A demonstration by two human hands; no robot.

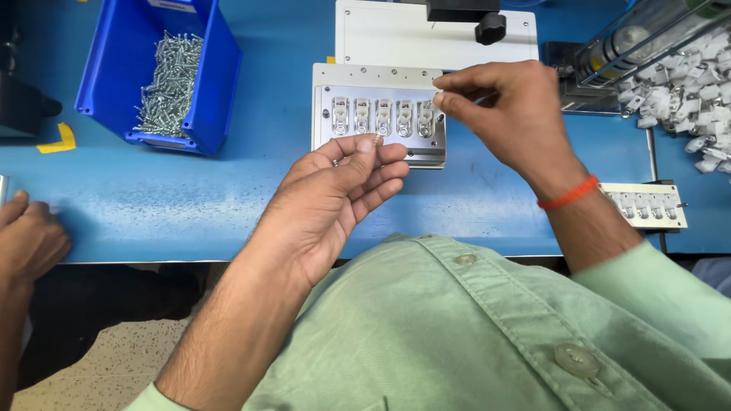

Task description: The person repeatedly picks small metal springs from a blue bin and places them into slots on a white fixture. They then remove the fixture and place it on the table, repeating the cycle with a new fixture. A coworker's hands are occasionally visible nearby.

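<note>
i see my left hand low over the front edge of the metal tray, palm up, with the thumb and first fingers pinched together on a few small screws. the screws are tiny and i cannot tell which way they point. my right hand is at the tray's right end, thumb and finger pressed together on something too small to see well, just above the last slot. the tray holds 5 small metal parts in a row, and its long side runs left to right. so the slots lie just up and away from my left fingers, and the right hand is the nearer one to the last slot. a blue bin full of shiny screws sits well apart at the far left. a white paper label is on its back rim. a small yellow tape piece is stuck on the blue table. white plastic clips are piled at the far right. another person's hand rests at the left edge
</note>
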